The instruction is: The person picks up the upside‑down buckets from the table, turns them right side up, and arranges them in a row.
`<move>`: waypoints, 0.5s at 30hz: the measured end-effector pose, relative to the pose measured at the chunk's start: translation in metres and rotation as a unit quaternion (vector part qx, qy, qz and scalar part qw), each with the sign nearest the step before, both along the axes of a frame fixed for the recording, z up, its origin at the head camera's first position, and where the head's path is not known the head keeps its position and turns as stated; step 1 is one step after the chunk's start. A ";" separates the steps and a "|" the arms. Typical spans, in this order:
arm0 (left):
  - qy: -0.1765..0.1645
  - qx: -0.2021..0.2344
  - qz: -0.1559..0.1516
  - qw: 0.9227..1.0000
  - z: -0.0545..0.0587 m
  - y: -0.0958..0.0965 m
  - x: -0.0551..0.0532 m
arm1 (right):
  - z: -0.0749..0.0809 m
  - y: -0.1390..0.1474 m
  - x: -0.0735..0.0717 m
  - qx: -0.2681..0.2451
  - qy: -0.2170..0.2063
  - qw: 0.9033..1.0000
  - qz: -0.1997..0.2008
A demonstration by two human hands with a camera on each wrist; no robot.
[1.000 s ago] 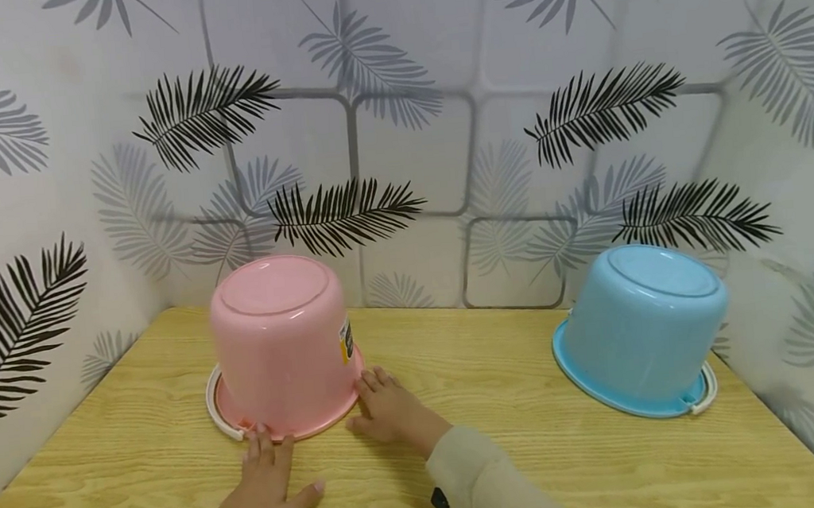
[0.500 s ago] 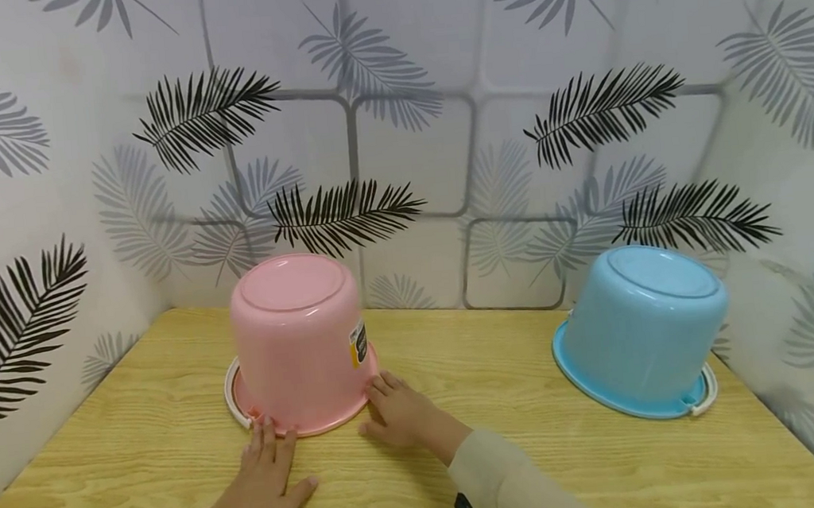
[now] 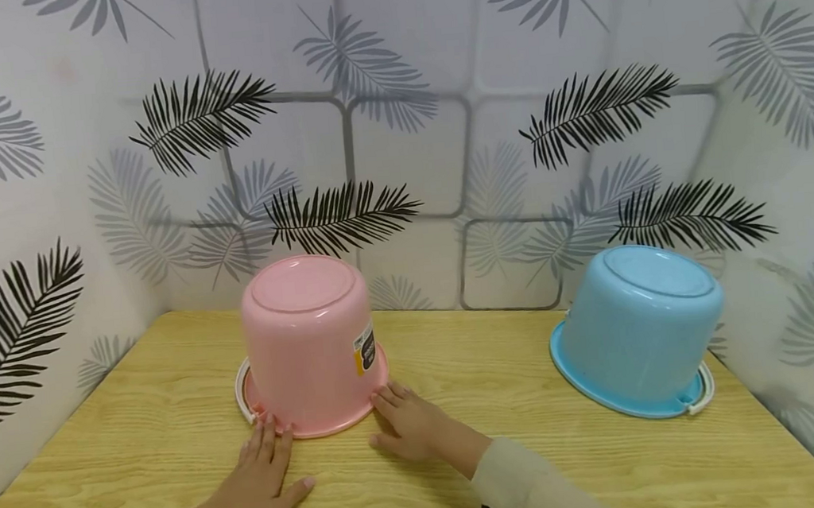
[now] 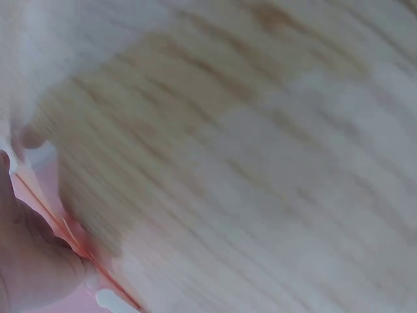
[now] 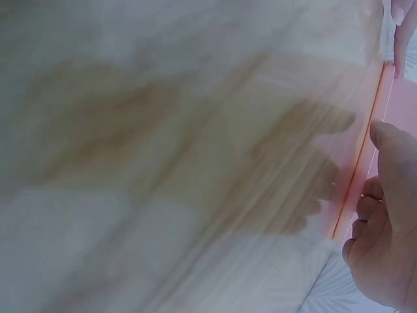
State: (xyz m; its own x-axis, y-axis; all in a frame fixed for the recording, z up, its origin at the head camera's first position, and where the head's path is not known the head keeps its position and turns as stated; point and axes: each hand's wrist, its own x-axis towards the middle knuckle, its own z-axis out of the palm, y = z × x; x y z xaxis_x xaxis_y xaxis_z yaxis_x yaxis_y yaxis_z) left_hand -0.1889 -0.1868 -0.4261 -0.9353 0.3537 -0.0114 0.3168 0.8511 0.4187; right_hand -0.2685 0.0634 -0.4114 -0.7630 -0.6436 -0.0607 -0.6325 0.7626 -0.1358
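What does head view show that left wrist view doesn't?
Head only: the whole upturned pink bucket with its label sticker, the blue bucket upside down to the right, the right hand, and the leaf-print wall.
Left wrist only: a blurred close-up of the wood grain, nothing extra.
Both: the left hand with fingers at the pink rim, and the wooden table.

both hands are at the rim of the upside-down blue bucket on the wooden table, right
Not quite: the left hand and right hand are at the rim of the upside-down pink bucket, as the head view shows. The blue bucket stands untouched on the wooden table.
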 end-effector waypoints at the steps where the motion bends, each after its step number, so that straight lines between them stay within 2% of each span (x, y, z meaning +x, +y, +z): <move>1: 0.001 -0.003 -0.004 1.000 0.000 -0.001 -0.001 | 0.000 0.002 0.001 -0.001 0.001 1.000 0.002; 6: 0.013 -0.019 -0.017 1.000 0.000 -0.003 -0.003 | 0.001 0.009 0.006 -0.002 0.009 1.000 0.016; 15: 0.023 -0.020 -0.027 0.999 -0.002 -0.004 -0.007 | 0.001 0.018 0.011 0.005 0.006 1.000 0.027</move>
State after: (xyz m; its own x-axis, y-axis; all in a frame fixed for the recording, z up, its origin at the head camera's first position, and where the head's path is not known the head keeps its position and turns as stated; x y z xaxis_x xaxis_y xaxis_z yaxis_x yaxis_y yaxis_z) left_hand -0.1956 -0.1910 -0.4277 -0.9143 0.4046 0.0169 0.3819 0.8476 0.3684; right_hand -0.2573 0.0809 -0.4099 -0.7275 -0.6836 -0.0581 -0.6746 0.7282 -0.1210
